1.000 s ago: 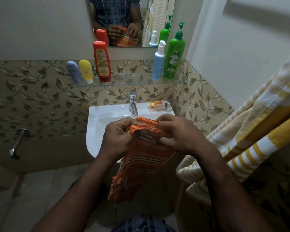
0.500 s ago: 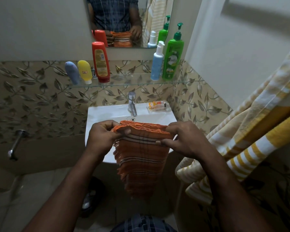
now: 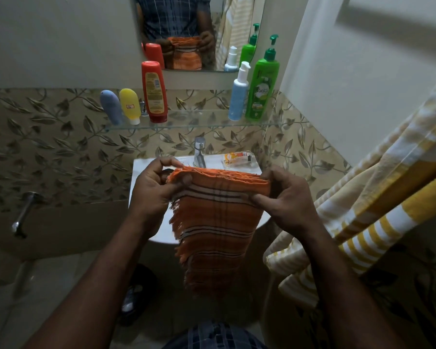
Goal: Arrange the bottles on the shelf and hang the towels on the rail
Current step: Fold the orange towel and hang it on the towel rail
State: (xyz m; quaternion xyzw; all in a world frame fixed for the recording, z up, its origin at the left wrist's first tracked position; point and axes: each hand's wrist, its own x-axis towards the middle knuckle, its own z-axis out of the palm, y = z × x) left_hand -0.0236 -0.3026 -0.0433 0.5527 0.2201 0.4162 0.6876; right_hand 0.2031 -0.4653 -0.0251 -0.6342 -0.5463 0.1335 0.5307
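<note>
now both grips clamp the orange towel (image 3: 213,215): left hand (image 3: 156,190); right hand (image 3: 285,200).

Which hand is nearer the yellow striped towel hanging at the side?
Right. The right hand, pinching the orange towel's right corner, is close beside the yellow striped towel; the left hand grips the far corner, across the orange towel.

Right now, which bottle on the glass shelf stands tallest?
The green pump bottle at the right end of the glass shelf; its pump rises above the light blue bottle beside it and the red bottle.
</note>
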